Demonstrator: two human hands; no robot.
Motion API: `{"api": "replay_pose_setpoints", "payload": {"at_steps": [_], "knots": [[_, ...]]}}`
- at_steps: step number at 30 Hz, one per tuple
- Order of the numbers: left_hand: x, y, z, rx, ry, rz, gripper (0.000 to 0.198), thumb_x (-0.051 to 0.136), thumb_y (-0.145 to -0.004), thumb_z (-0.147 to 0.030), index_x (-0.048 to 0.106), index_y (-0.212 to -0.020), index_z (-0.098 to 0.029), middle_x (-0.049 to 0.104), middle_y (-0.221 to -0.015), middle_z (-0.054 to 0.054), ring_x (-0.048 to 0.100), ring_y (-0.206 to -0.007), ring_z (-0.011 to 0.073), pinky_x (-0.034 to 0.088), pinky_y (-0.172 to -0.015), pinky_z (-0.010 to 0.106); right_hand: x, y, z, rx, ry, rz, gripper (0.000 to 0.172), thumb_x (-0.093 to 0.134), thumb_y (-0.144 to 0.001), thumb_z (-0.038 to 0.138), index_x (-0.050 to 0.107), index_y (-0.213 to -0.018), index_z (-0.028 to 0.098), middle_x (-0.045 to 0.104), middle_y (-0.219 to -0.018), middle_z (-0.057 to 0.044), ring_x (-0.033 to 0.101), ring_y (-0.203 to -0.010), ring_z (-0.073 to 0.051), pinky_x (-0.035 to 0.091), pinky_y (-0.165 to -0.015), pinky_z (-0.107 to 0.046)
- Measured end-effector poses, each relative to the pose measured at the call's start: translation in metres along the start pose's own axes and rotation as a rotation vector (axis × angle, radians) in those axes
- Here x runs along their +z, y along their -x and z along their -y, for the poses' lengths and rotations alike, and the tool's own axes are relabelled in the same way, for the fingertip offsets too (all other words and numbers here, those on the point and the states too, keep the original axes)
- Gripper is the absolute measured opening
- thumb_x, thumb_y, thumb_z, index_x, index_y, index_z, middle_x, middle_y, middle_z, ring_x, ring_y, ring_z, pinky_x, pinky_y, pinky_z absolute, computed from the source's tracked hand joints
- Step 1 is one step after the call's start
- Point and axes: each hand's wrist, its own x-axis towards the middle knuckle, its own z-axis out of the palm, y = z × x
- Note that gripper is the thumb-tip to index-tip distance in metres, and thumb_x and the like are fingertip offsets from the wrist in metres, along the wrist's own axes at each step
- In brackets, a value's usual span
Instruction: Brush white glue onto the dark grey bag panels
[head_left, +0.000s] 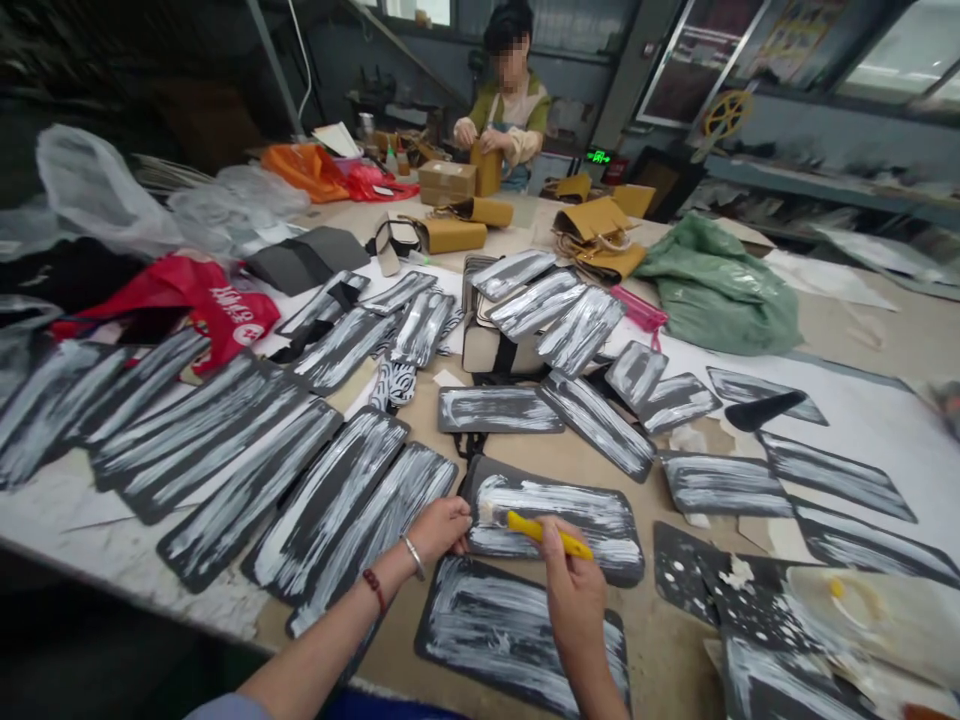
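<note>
My right hand [574, 580] is closed round the yellow handle of a brush [551, 533]. The brush's bristles touch the left part of a dark panel [577, 510] streaked with white paste. At that panel's left edge, my left hand [442, 527] pinches the border with its fingers pressed together. Just below lies another streaked panel [495, 630], partly hidden by my right hand. More dark panels with white streaks [330, 490] lie side by side to the left, some overlapping.
Across the table, a person [514, 110] handles a mustard-coloured piece. Mustard bags [596, 230], a green plastic bag [720, 285] and a red bag [202, 305] lie farther back. A paste-smeared tray [885, 610] sits at the lower right.
</note>
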Motion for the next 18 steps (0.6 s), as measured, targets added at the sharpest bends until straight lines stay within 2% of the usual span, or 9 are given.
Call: {"api": "replay_pose_setpoints", "payload": {"at_steps": [3,6,9,12,15,17,18], "knots": [[0.002,0.0,0.0,0.006,0.009,-0.008,0.009,0.042,-0.067,-0.014,0.044,-0.06,-0.019,0.05,-0.04,-0.006,0.051,-0.039,0.0111,0.04,-0.043,0.02,0.011,0.001,-0.013,0.018,0.024,0.003,0.027,0.047,-0.085,0.04,0.061,-0.087,0.016,0.061,-0.084,-0.007,0.057,-0.08,-0.02,0.046,-0.072,-0.034],[0.003,0.0,0.0,0.004,0.023,-0.012,0.011,0.041,-0.068,-0.013,0.044,-0.06,-0.02,0.05,-0.039,-0.006,0.051,-0.039,0.0115,0.04,-0.043,0.021,-0.008,-0.003,-0.019,-0.085,0.179,-0.057,0.026,0.049,-0.083,0.039,0.061,-0.084,0.016,0.06,-0.082,-0.007,0.056,-0.078,-0.02,0.044,-0.073,-0.034],[0.004,0.0,0.001,0.009,0.025,-0.017,0.011,0.041,-0.068,-0.012,0.043,-0.059,-0.02,0.049,-0.039,-0.006,0.051,-0.038,0.0117,0.039,-0.042,0.021,-0.024,-0.008,-0.009,-0.122,0.264,-0.139,0.025,0.049,-0.084,0.038,0.06,-0.085,0.016,0.059,-0.081,-0.007,0.055,-0.077,-0.019,0.044,-0.072,-0.033],[0.004,0.002,0.001,0.033,0.012,-0.023,0.01,0.042,-0.067,-0.013,0.044,-0.059,-0.019,0.049,-0.039,-0.007,0.05,-0.039,0.0114,0.038,-0.042,0.02,-0.013,-0.008,0.002,-0.057,0.184,-0.134,0.027,0.047,-0.085,0.04,0.06,-0.087,0.016,0.06,-0.084,-0.007,0.056,-0.08,-0.02,0.044,-0.074,-0.033],[0.003,0.004,0.0,0.066,-0.011,-0.032,0.01,0.042,-0.066,-0.014,0.042,-0.058,-0.02,0.047,-0.039,-0.008,0.049,-0.038,0.0105,0.037,-0.041,0.02,0.005,-0.007,-0.005,0.014,0.086,-0.055,0.029,0.045,-0.085,0.042,0.06,-0.088,0.017,0.061,-0.088,-0.007,0.056,-0.083,-0.02,0.045,-0.075,-0.034],[0.003,0.006,-0.001,0.084,-0.023,-0.035,0.009,0.041,-0.066,-0.015,0.042,-0.058,-0.02,0.046,-0.039,-0.008,0.048,-0.038,0.0101,0.037,-0.041,0.02,-0.001,-0.011,-0.02,0.033,0.118,-0.06,0.032,0.046,-0.084,0.045,0.061,-0.087,0.016,0.061,-0.088,-0.007,0.057,-0.082,-0.02,0.045,-0.075,-0.034],[0.003,0.007,-0.001,0.092,-0.026,-0.037,0.008,0.041,-0.065,-0.015,0.042,-0.058,-0.02,0.047,-0.04,-0.007,0.048,-0.038,0.01,0.037,-0.041,0.02,-0.011,-0.014,-0.029,0.046,0.163,-0.1,0.034,0.046,-0.083,0.047,0.061,-0.086,0.016,0.062,-0.087,-0.008,0.057,-0.081,-0.021,0.044,-0.075,-0.034]]}}
